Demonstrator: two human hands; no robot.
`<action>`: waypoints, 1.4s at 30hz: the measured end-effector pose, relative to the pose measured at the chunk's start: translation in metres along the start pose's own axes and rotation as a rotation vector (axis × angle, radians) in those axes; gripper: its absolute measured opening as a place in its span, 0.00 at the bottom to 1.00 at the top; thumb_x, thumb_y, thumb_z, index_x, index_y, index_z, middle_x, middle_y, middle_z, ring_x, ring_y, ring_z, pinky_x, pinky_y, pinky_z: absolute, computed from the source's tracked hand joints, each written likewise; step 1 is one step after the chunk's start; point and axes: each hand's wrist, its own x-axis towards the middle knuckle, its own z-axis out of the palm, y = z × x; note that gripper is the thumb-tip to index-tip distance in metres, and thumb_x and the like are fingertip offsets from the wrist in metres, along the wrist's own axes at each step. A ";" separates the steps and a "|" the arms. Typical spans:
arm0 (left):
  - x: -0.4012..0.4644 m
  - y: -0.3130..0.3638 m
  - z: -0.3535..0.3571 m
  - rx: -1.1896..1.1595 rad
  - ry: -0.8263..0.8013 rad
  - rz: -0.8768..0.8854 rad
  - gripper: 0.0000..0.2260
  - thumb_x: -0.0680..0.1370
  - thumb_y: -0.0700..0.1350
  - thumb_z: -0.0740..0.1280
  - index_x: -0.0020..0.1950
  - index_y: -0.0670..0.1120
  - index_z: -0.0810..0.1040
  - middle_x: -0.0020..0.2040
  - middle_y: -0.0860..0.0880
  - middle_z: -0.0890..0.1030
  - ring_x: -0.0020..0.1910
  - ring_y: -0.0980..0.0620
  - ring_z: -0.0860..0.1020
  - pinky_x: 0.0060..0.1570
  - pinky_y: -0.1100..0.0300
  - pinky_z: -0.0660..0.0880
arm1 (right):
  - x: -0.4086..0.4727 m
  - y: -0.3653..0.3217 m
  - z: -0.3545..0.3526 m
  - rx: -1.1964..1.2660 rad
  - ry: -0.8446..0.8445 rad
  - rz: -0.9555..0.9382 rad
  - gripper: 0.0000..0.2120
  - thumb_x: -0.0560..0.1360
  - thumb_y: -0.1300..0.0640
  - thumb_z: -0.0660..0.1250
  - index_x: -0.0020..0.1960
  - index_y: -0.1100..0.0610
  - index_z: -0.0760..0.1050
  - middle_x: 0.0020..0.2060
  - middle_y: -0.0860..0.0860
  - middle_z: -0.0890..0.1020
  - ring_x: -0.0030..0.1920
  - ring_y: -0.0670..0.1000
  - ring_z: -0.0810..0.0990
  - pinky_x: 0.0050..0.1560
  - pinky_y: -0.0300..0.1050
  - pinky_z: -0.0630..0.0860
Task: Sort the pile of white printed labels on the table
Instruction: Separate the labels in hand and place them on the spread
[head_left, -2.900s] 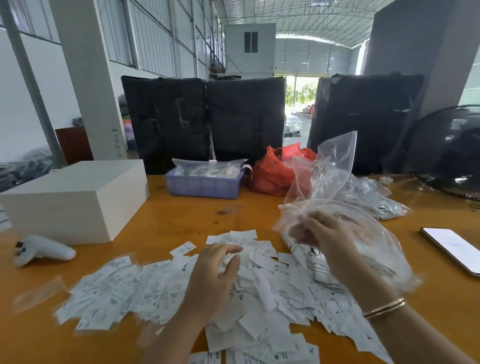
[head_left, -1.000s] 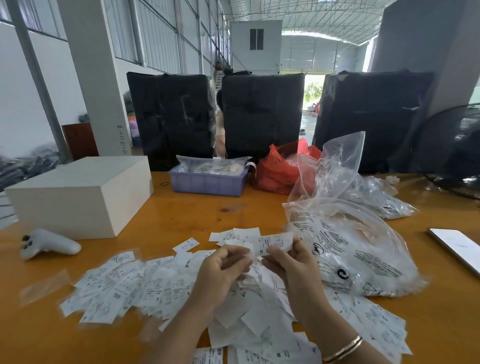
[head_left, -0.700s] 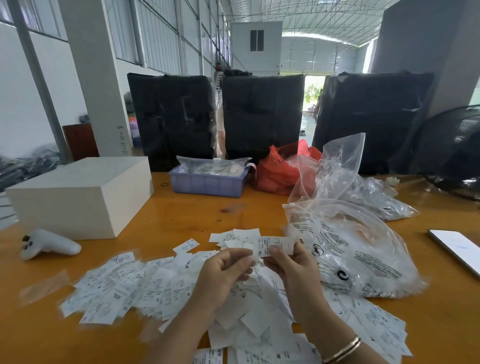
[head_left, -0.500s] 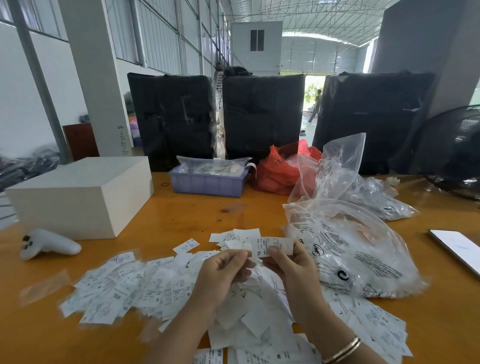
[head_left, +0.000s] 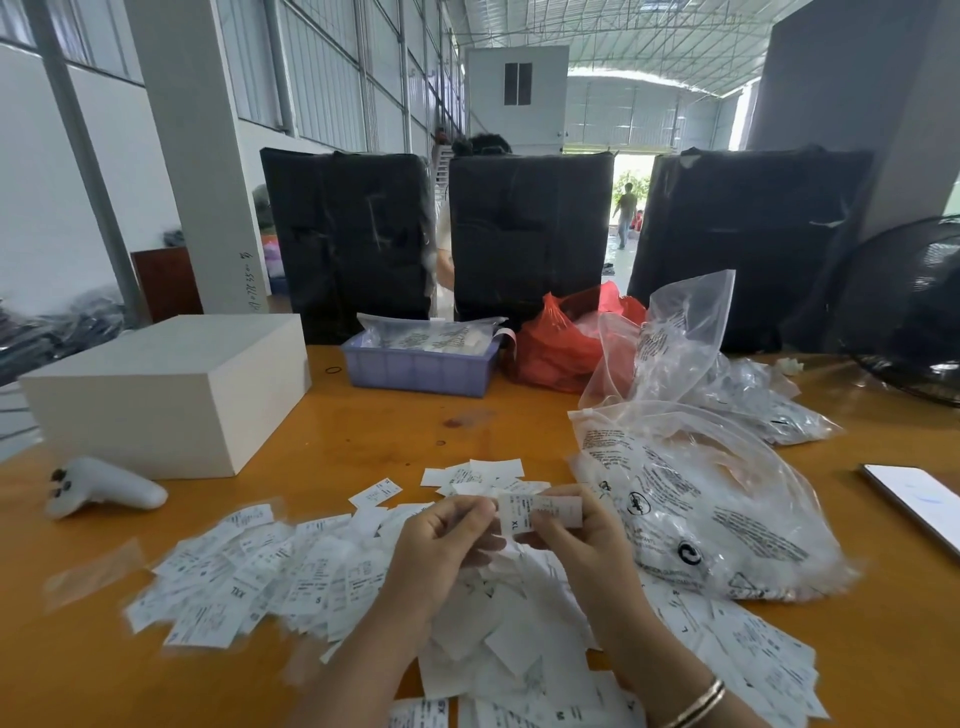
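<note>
We see one loose pile of labels (head_left: 322, 577) spread across the near part of the counter (head_left: 363, 431); the labels are too many and too overlapped to count. Above the pile, both hands hold a small set of labels (head_left: 537, 512); one faces us and reads "XL". We cannot tell how many labels are in the set.

Left hand (head_left: 441, 551): fingers curled, fingertips pinching the left end of the held labels. Right hand (head_left: 582, 540): fingers curled, thumb and fingers pinching the right end. One bracelet (head_left: 696, 704) sits on the right wrist.

Just right of the pile lies one clear bag (head_left: 717, 514) with black print, touching the labels at its near edge. Behind it we count at least two more clear bags (head_left: 691, 332), one standing upright, and one red bag (head_left: 561, 348). One blue bin (head_left: 415, 369) stands near the far edge. One white box (head_left: 166, 395) stands at left, with one white controller (head_left: 98, 488) just in front of it. One phone (head_left: 919, 499) lies at the right edge. Three black wrapped bundles (head_left: 530, 234) stand behind the counter.
</note>
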 end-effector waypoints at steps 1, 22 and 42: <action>0.000 0.000 0.001 0.025 -0.009 0.003 0.04 0.76 0.47 0.69 0.47 0.49 0.83 0.39 0.51 0.85 0.39 0.53 0.84 0.35 0.67 0.78 | -0.001 0.000 -0.001 -0.043 -0.025 -0.007 0.06 0.74 0.69 0.65 0.43 0.59 0.75 0.35 0.50 0.82 0.38 0.50 0.82 0.39 0.41 0.79; -0.003 -0.002 0.001 0.228 -0.032 0.094 0.04 0.74 0.49 0.70 0.47 0.52 0.83 0.39 0.57 0.84 0.40 0.61 0.82 0.36 0.71 0.74 | -0.008 0.002 0.008 -0.470 -0.008 -0.182 0.15 0.74 0.63 0.69 0.40 0.42 0.76 0.32 0.40 0.81 0.31 0.46 0.78 0.31 0.35 0.72; 0.012 0.009 -0.072 0.944 0.581 0.046 0.01 0.78 0.48 0.67 0.47 0.54 0.77 0.36 0.57 0.77 0.34 0.52 0.77 0.42 0.54 0.77 | 0.047 -0.032 -0.068 -0.878 0.414 -0.231 0.11 0.77 0.64 0.62 0.53 0.57 0.80 0.50 0.51 0.80 0.45 0.46 0.77 0.42 0.33 0.71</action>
